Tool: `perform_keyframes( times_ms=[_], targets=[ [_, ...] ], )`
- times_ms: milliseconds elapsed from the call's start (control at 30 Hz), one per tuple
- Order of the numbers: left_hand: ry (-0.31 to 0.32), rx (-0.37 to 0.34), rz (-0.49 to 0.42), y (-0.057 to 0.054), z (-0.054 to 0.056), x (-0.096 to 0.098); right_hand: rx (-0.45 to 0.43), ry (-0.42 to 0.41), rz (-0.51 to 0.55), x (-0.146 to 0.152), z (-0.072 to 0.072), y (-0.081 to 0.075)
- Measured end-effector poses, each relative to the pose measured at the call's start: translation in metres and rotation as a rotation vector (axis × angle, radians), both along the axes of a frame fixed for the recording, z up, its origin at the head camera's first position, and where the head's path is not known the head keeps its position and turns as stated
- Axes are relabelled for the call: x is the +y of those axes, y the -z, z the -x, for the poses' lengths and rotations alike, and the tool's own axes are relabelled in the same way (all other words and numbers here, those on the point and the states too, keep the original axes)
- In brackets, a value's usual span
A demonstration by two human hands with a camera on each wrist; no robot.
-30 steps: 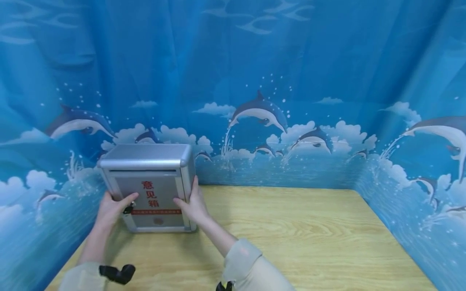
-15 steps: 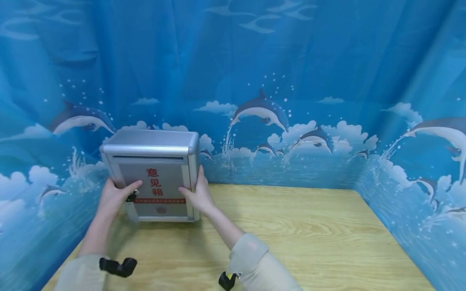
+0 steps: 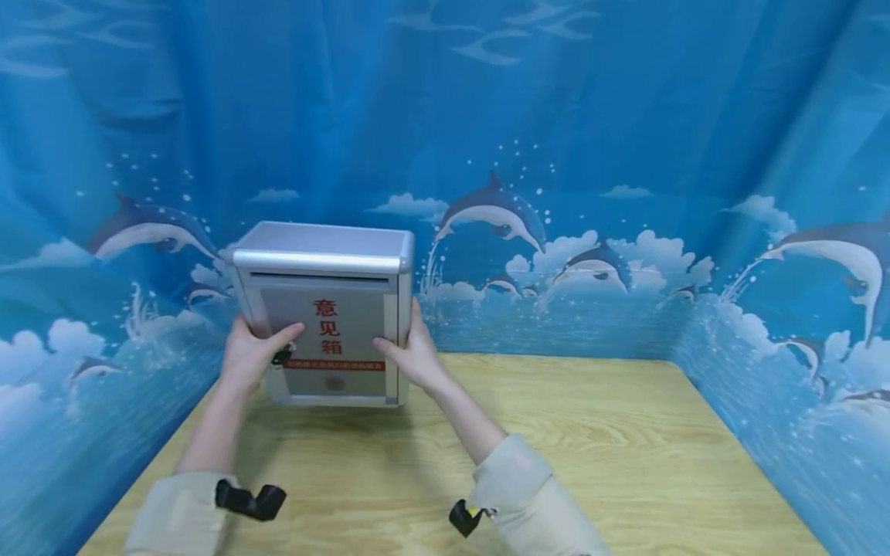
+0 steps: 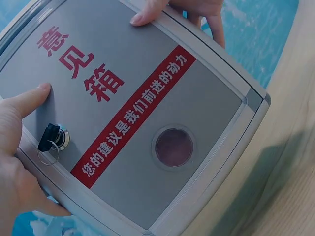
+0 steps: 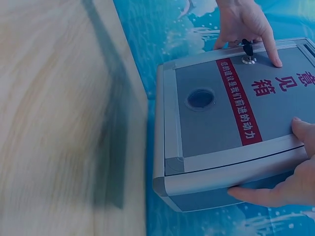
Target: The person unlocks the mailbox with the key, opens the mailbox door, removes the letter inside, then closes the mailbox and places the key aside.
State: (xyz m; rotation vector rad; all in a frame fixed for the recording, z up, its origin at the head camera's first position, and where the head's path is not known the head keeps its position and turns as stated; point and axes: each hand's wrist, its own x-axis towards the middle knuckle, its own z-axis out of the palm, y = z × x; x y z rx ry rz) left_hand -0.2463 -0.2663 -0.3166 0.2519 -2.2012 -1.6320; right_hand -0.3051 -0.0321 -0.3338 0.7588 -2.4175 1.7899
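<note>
Both hands hold a silver metal suggestion box (image 3: 365,324) upright between them, raised over the wooden table. Its front carries red Chinese characters, a red strip (image 4: 135,115), a slot (image 3: 320,279) near the top and a small round window (image 4: 174,147). My left hand (image 3: 246,359) grips the left side, thumb on the front panel beside a lock with a black key (image 4: 48,137) and ring in it. On the opposite side my right hand (image 3: 419,355) grips the edge, thumb on the front and fingers along the side wall (image 5: 211,196).
A wood-grain table (image 3: 591,440) spreads below and to the right, with the box's shadow (image 5: 110,167) on it. Blue curtains (image 3: 591,116) printed with dolphins and clouds stand around its back and sides. Black devices (image 3: 250,500) are strapped at both sleeves.
Both hands have lifted the box and carried it to the right. It now sits higher in the head view, with both grips unchanged.
</note>
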Motion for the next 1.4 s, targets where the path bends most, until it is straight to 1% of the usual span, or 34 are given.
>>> perform_keyframes(
  times_ms=[133,267,467,600,700,833,1000,1267,1400],
  targets=[
    [0.034,0.041,-0.058,-0.001,0.006,0.018,0.02,-0.015,0.041,0.018,0.003,-0.003],
    [0.059,0.059,-0.096,0.0,0.012,0.034,0.021,-0.012,0.046,0.036,0.005,-0.004],
    [0.069,0.061,-0.118,0.003,0.018,0.055,0.036,-0.01,0.034,0.06,0.007,-0.005],
    [0.089,0.066,-0.11,0.003,0.023,0.069,0.042,-0.001,0.048,0.076,0.007,-0.004],
    [0.104,0.064,-0.107,0.004,0.026,0.08,0.027,0.013,0.056,0.088,0.006,-0.003],
    [0.112,0.053,-0.125,0.007,0.029,0.094,0.005,0.033,0.045,0.102,0.005,-0.002],
    [0.119,0.06,-0.142,0.011,0.033,0.109,-0.008,0.047,0.037,0.116,0.004,0.0],
    [0.127,0.046,-0.141,0.021,0.04,0.127,-0.071,0.068,0.051,0.134,0.007,0.008],
    [0.126,0.045,-0.123,0.027,0.043,0.136,-0.091,0.08,0.035,0.144,0.006,0.013]
  ],
)
